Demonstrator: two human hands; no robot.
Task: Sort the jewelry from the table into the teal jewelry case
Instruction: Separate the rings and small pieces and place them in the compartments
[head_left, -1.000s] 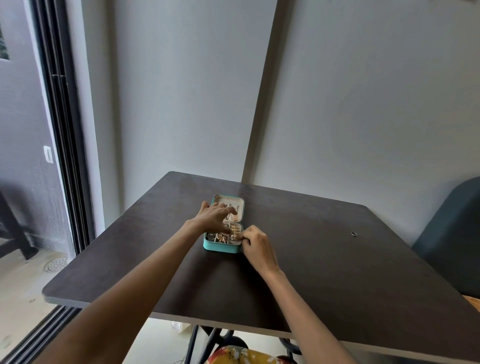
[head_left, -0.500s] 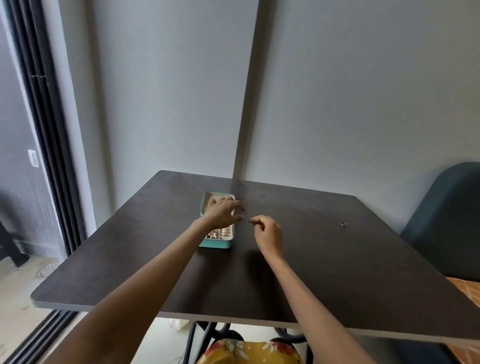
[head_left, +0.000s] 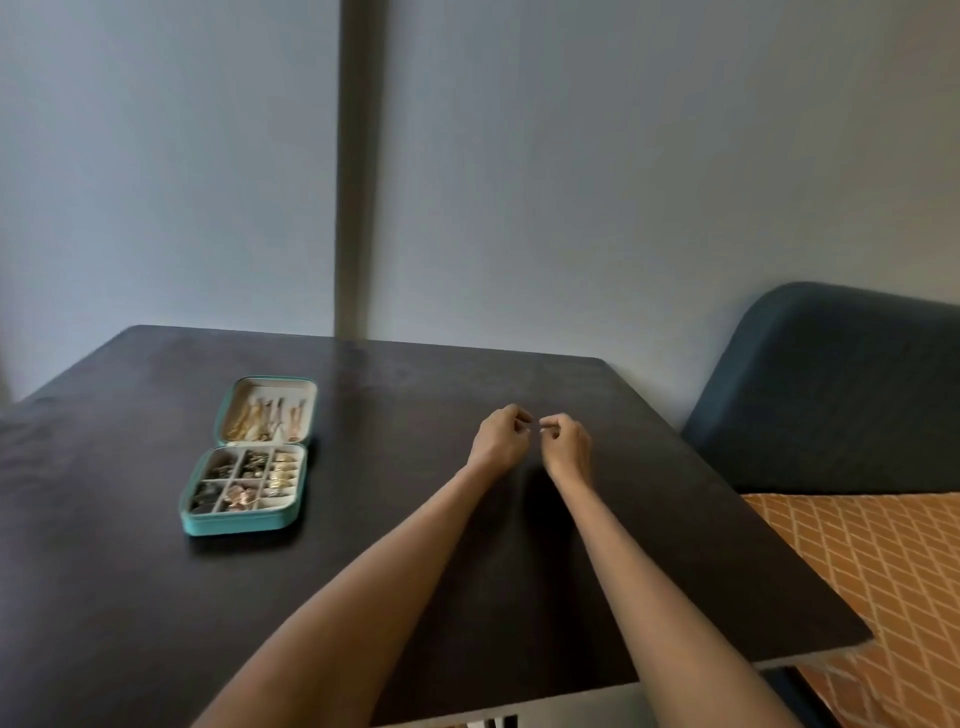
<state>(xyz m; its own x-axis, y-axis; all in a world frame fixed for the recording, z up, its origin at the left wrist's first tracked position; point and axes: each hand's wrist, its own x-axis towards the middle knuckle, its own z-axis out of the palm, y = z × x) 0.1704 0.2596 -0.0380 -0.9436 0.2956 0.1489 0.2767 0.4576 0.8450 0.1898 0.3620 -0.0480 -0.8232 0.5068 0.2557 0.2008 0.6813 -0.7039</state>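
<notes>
Both our hands, left hand (head_left: 497, 439) and right hand (head_left: 567, 446), curl fingertip to fingertip; whether either grip holds jewelry we cannot tell. Our teal jewelry case (head_left: 244, 499) lies open on the table (head_left: 130, 597), well off leftward, nearer our left hand

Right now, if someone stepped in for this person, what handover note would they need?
Left hand and right hand: fingers curled, close together above the table, right of the case; something small may be pinched between them, too tiny to confirm.
Teal jewelry case: open, lying flat at left, compartments largely filled.
Left: place whatever is held, then check the table for more.
</notes>
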